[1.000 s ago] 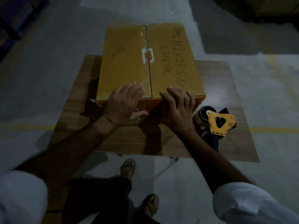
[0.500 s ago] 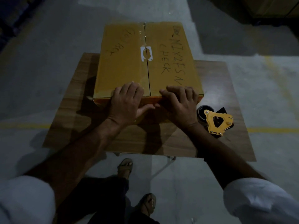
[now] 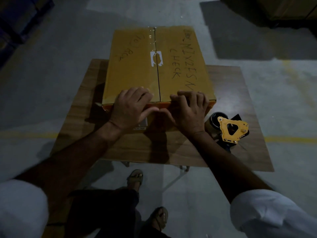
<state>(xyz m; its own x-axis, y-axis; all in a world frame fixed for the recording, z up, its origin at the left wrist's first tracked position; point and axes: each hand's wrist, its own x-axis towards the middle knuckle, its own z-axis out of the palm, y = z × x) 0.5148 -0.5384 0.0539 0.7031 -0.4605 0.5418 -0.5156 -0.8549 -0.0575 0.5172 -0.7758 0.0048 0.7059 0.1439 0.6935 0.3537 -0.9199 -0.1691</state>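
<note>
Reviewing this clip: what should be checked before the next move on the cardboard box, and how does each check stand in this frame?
1. The cardboard box is closed on top, with the flaps meeting at the centre seam: ok.
2. The left hand presses on the box's near top edge: ok.
3. The right hand presses on the same edge, on the other side of the seam: ok.
4. The tape dispenser lies on the table beside the right wrist, probably within easy reach: ok.
5. Seam taped along its full length: cannot tell, the light is dim.
6. Box bottom fully on the table at the far end: cannot tell.
</note>
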